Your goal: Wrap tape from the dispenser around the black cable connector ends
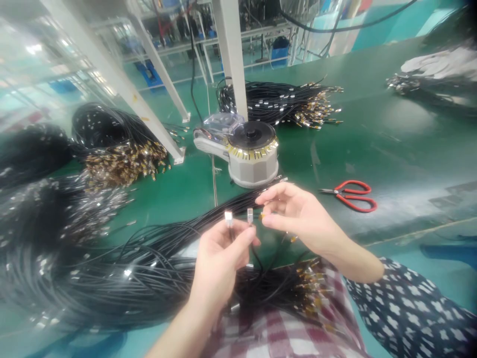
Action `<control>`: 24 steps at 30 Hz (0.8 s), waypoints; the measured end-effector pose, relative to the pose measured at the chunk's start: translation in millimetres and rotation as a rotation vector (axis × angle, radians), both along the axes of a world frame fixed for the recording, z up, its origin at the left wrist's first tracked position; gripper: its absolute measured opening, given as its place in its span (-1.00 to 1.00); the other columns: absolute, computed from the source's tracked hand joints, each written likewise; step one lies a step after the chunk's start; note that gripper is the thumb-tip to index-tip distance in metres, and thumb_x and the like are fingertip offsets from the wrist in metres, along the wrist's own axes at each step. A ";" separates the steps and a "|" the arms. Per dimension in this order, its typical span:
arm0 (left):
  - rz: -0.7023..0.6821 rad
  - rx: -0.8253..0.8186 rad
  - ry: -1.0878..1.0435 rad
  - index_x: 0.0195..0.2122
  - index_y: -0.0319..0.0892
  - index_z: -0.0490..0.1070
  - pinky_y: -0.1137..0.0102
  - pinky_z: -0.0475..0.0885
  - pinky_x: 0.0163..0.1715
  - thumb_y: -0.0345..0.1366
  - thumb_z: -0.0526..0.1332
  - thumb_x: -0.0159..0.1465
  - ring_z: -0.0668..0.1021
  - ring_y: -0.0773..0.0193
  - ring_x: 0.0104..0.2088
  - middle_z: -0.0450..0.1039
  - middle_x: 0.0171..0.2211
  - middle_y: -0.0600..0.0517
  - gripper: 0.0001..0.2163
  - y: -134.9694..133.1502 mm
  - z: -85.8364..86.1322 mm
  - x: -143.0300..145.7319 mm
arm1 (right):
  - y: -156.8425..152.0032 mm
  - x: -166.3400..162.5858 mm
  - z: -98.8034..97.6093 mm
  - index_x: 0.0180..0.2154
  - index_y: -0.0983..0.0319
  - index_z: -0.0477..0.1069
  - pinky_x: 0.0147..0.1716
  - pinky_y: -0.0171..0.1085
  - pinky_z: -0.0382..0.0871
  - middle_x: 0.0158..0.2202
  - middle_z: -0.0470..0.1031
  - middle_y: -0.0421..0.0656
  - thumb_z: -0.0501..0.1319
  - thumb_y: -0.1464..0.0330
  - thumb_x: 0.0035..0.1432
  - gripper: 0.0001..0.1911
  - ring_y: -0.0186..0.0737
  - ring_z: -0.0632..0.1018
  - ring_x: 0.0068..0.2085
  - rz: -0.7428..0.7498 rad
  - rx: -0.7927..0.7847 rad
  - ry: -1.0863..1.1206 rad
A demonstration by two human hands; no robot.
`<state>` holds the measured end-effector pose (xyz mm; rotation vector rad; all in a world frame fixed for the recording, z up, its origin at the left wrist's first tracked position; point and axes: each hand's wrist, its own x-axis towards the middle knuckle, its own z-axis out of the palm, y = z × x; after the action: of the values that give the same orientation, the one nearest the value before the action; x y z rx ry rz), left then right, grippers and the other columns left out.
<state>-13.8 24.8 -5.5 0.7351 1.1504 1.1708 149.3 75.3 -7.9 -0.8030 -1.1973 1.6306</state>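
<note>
My left hand (223,253) is closed on two thin black cables (238,223), pinching them just below their silver end pieces, which stick up side by side. My right hand (294,214) is beside them to the right, fingers curled in a pinch around a small yellowish piece I cannot make out. Both hands hover above a big loose bundle of black cables (141,268) that runs across the green table (391,144) and over my lap. A round grey tape dispenser (253,154) with yellow strips around its rim stands just behind the hands.
Red-handled scissors (352,195) lie right of the dispenser. More cable bundles with gold ends lie at the left (119,159) and at the back (283,102). White frame posts (233,54) rise behind the dispenser. Another pile lies at the far right (436,74).
</note>
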 end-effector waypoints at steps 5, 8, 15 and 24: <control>0.023 -0.006 -0.030 -0.31 -0.25 0.48 0.58 0.00 -0.71 -0.35 0.37 0.11 0.15 0.61 -0.73 0.45 -0.59 0.04 -0.85 -1.4 0.7 1.5 | -3.4 -7.1 3.0 -0.28 0.21 0.39 -0.34 -0.32 0.42 -0.24 0.49 -0.18 0.36 0.49 -0.04 -0.75 -0.37 0.50 -0.36 0.023 -0.048 -0.033; 0.030 0.008 -0.021 -0.23 -0.23 0.53 0.58 0.02 -0.71 -0.35 0.38 0.11 0.16 0.60 -0.72 0.46 -0.58 0.04 -0.80 -3.1 0.4 1.0 | -4.4 -8.1 4.0 -0.27 0.21 0.39 -0.33 -0.31 0.42 -0.28 0.48 -0.18 0.36 0.49 -0.03 -0.75 -0.35 0.51 -0.35 0.046 -0.057 -0.024; 0.037 0.096 0.102 -0.21 -0.15 0.56 0.59 0.14 -0.68 -0.35 0.37 0.12 0.31 0.50 -0.62 0.50 -0.55 0.04 -0.82 -8.9 -0.8 0.5 | -6.7 -7.7 4.6 -0.27 0.21 0.38 -0.31 -0.28 0.43 -0.25 0.46 -0.18 0.33 0.50 -0.01 -0.76 -0.32 0.50 -0.33 0.045 -0.008 -0.050; 0.046 0.136 0.186 -0.19 -0.14 0.55 0.59 0.23 -0.64 -0.36 0.37 0.13 0.43 0.41 -0.52 0.52 -0.49 0.03 -0.80 -14.0 -2.1 0.4 | -9.0 -10.2 10.7 -0.29 0.22 0.37 -0.32 -0.29 0.42 -0.24 0.43 -0.18 0.31 0.52 -0.02 -0.78 -0.34 0.49 -0.33 0.017 -0.016 -0.086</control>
<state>-13.4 10.8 -7.6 0.9415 1.2558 1.2475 139.1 66.3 2.8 -0.8827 -1.2552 1.6352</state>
